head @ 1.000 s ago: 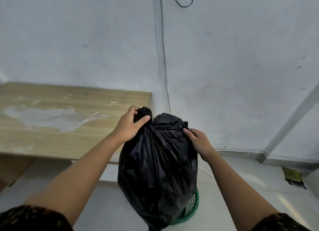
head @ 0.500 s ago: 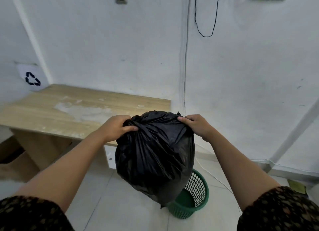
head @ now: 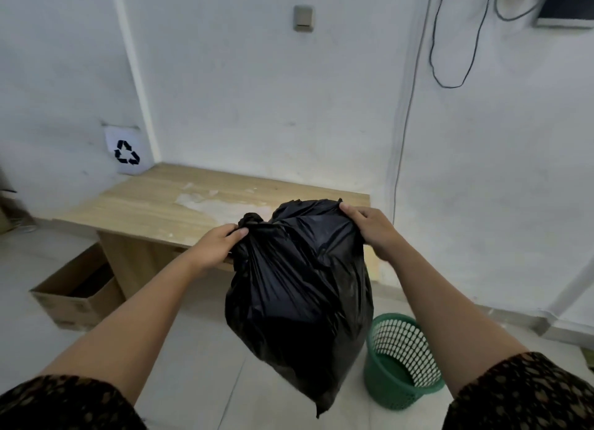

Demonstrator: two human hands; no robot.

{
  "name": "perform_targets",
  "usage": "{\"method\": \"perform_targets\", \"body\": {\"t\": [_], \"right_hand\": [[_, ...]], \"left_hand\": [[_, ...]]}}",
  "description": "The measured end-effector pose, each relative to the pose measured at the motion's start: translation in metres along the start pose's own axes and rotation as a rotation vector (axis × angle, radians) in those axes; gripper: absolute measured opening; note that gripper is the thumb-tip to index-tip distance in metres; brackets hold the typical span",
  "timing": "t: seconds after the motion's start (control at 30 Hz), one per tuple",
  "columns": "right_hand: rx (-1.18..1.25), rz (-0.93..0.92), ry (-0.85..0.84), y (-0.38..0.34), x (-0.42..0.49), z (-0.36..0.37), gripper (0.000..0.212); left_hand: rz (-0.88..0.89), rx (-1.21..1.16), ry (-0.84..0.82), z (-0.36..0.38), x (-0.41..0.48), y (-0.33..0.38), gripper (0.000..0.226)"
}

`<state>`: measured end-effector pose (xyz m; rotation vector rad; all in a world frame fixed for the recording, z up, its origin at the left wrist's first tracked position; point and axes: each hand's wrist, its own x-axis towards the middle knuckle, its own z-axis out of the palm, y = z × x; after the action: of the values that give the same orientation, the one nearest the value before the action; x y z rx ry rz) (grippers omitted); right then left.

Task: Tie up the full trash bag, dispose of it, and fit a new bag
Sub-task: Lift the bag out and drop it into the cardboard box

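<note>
left grip [head: 218, 244] pinches the black bag [head: 299, 301] by its knot [head: 252, 219], right grip [head: 374, 231] holds its top; it hangs down between them.

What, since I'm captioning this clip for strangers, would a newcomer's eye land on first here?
The bulging black trash bag, knotted on top, fills the centre, held in the air by the left hand beside the knot and the right hand at its upper right edge. Lower right, a green mesh basket stands on the floor, no liner showing. Behind, a recycling sign marks the wall beside a wooden table.
</note>
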<state>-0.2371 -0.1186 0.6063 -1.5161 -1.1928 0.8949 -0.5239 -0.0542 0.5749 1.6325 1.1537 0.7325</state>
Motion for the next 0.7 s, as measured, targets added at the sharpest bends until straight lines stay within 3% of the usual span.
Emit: {"method": "perform_targets", "body": {"t": [0.33, 0.43, 0.7], "right_hand": [[0.181, 0.064, 0.315, -0.037, 0.047, 0.229, 0.053], [0.214, 0.071, 0.292, -0.045, 0.074, 0.289, 0.042], [0.213, 0.128, 0.216, -0.066, 0.18, 0.439, 0.044]], "left_hand": [[-0.102, 0.001, 0.245, -0.193, 0.016, -0.079, 0.034], [-0.137, -0.017, 0.345, -0.246, 0.033, -0.101, 0.031], [-0.092, 0.176, 0.495, -0.398, 0.101, -0.154, 0.033]]}}
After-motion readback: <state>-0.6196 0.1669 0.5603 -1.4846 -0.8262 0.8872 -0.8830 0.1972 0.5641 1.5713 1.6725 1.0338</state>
